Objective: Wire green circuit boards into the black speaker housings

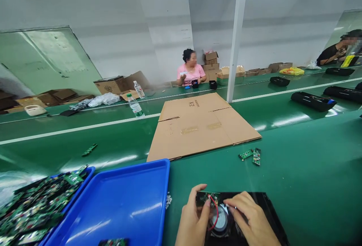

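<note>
Workshop with pale walls, green desk (311, 163) across the foreground, parallel green strip (124, 134) beyond its far edge. Two blue trays toward the desk's left end. Leftmost tray (91, 172): heaped with green circuit boards (42, 204), piled level with the rim or higher. Adjacent tray (127, 193): one circuit board (114, 242) at its near side, cut off by the frame. Small white pieces (169, 200) scattered on desk just beside that tray's right wall. Flattened cardboard sheet (203, 125) laid over the desk's far edge, tape strips on it. Two loose boards (256, 157) touching or nearly so, near the far edge, right of the sheet's near corner. Open carton (230, 73) at the back; contents unclear.

Black speaker housing (268, 212) lies toward the desk's near edge, right of the trays, partly out of frame, under both hands. Inside: round speaker (219, 219), red wire (217, 214), small circuit board (213, 194) at the far left corner. Left hand (194, 216) grips that corner, thumb over the board beside the wire. Right hand (251, 216) above the housing, thumb and index fingers bent close together just right of the speaker; can't tell what, if anything, is pinched.
</note>
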